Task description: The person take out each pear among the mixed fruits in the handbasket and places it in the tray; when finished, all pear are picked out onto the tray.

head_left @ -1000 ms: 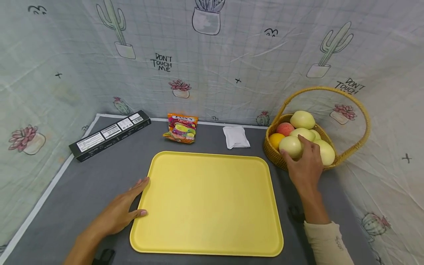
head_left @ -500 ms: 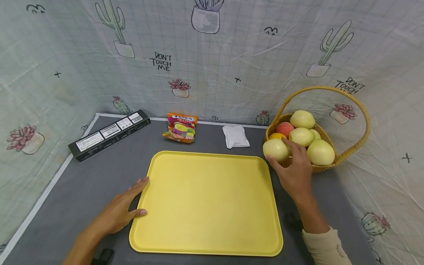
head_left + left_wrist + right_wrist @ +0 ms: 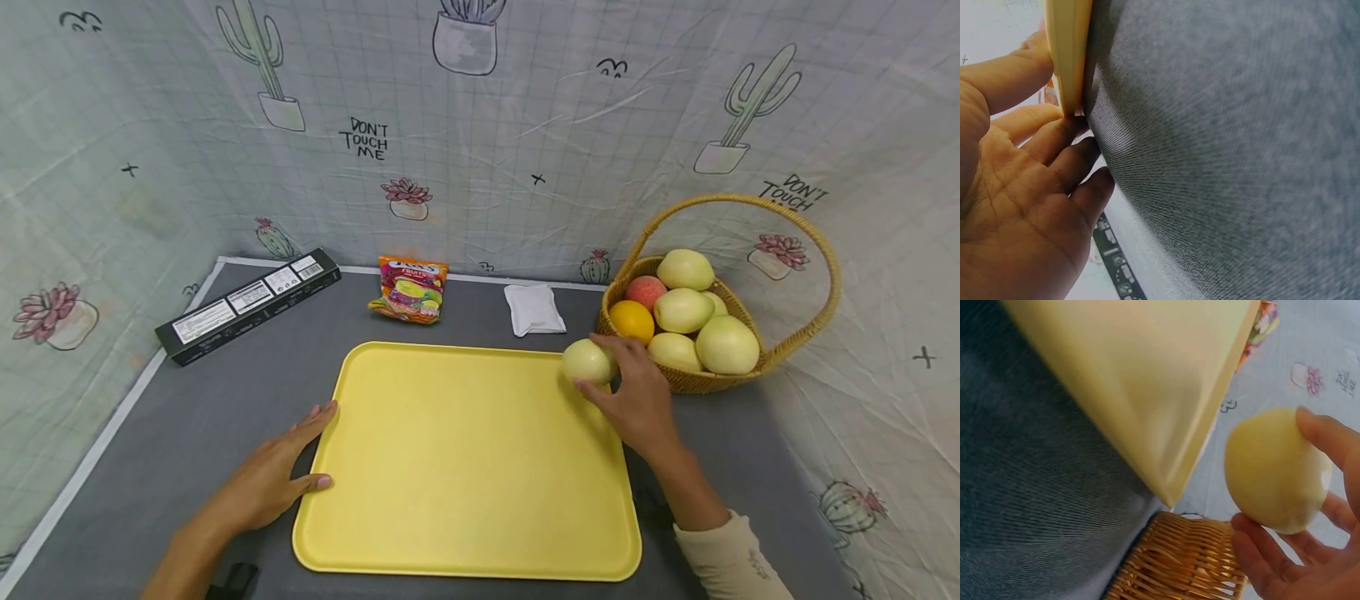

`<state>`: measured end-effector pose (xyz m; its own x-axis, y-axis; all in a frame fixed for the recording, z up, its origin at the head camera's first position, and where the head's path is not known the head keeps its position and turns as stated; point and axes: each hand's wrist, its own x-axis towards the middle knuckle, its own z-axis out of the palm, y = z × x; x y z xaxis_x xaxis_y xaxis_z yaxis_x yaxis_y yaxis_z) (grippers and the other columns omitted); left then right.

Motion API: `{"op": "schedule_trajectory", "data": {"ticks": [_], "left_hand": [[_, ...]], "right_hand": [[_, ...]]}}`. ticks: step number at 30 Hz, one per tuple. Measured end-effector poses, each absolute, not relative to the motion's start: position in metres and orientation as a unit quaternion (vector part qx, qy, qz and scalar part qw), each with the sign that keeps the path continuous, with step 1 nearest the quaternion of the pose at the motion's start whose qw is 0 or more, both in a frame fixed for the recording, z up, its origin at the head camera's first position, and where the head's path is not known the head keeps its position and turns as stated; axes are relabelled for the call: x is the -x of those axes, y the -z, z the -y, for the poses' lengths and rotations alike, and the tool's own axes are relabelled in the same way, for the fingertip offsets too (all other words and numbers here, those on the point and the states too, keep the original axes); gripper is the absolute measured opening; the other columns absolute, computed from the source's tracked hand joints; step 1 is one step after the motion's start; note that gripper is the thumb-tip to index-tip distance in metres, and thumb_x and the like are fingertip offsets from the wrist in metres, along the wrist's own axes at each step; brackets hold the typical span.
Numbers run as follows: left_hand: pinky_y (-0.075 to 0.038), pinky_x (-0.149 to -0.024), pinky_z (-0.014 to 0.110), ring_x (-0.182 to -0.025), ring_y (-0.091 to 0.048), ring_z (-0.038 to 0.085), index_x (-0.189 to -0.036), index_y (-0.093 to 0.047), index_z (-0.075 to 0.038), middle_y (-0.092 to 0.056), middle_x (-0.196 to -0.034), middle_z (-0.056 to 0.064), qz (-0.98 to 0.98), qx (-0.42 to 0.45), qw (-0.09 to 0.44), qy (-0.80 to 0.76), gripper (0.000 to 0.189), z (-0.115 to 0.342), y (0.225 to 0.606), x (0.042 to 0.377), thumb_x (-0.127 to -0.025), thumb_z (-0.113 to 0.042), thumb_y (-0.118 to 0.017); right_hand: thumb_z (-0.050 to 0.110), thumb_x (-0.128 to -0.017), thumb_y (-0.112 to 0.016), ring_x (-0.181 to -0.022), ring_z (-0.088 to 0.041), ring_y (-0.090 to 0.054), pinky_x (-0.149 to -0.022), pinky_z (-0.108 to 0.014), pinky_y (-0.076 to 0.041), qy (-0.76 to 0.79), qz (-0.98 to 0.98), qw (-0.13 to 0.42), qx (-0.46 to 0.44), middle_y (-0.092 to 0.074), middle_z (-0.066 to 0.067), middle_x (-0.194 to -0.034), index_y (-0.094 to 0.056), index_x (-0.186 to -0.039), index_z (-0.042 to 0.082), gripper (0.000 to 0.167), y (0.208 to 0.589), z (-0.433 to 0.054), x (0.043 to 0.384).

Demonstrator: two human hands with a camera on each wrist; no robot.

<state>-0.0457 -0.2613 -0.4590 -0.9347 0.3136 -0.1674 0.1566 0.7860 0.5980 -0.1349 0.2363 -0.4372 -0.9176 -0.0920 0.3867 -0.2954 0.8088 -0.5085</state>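
My right hand [image 3: 637, 400] holds a pale yellow-green round fruit [image 3: 587, 362] over the far right corner of the yellow tray [image 3: 472, 467]. In the right wrist view, thumb and fingers curve round the fruit [image 3: 1275, 469], which is apart from the tray. My left hand [image 3: 273, 475] rests at the tray's left rim, fingers fairly straight. The left wrist view shows its thumb at one face of the rim [image 3: 1067, 56] and the fingertips near the tabletop. A wicker basket [image 3: 686, 383] holds several more pale fruits [image 3: 727, 344], an orange [image 3: 632, 321] and a reddish fruit [image 3: 646, 292].
Along the back of the grey tabletop [image 3: 187, 417] lie a long black box [image 3: 251, 305], an orange snack packet [image 3: 410, 289] and a white packet [image 3: 535, 310]. The basket's tall handle [image 3: 828, 275] arches to the right. Printed cloth [image 3: 480, 133] hangs behind and at both sides.
The right hand has lifted the pale fruit out of the basket and carried it left to above the tray's corner. The left hand and tray have stayed put.
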Motion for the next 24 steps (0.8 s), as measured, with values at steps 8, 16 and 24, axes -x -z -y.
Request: {"op": "schedule_trajectory", "data": {"ticks": [8,16,24], "left_hand": [[-0.029,-0.121,0.075,-0.158,-0.029,0.050,-0.171,-0.025,-0.018,-0.026,-0.176,0.017,-0.935,-0.124,0.132,-0.304,0.104,0.2615,0.4588,0.0464,-0.087,-0.022,-0.086],[-0.029,-0.121,0.074,-0.158,-0.029,0.050,-0.171,-0.025,-0.016,-0.025,-0.176,0.018,-0.934,-0.129,0.131,-0.308,0.104,0.2620,0.4596,0.0468,-0.087,-0.022,-0.086],[-0.029,-0.120,0.075,-0.158,-0.029,0.051,-0.171,-0.024,-0.016,-0.025,-0.176,0.019,-0.933,-0.126,0.134,-0.309,0.104,0.2619,0.4601,0.0470,-0.087,-0.021,-0.086]], "right_hand": [[0.026,-0.081,-0.096,-0.117,-0.039,-0.064,-0.094,-0.060,-0.056,-0.254,0.955,0.106,-0.109,-0.063,-0.017,-0.136,-0.065,-0.144,0.016,0.071,0.4461,-0.2357,0.1379],[0.019,-0.080,-0.096,-0.126,-0.040,-0.059,-0.096,-0.063,-0.057,-0.220,0.960,0.117,-0.124,-0.061,-0.018,-0.139,-0.064,-0.145,0.016,0.073,0.4466,-0.2326,0.1398],[0.025,-0.084,-0.093,-0.127,-0.038,-0.058,-0.096,-0.061,-0.056,-0.233,0.956,0.121,-0.131,-0.064,-0.016,-0.135,-0.065,-0.146,0.017,0.068,0.4470,-0.2314,0.1360]]}}
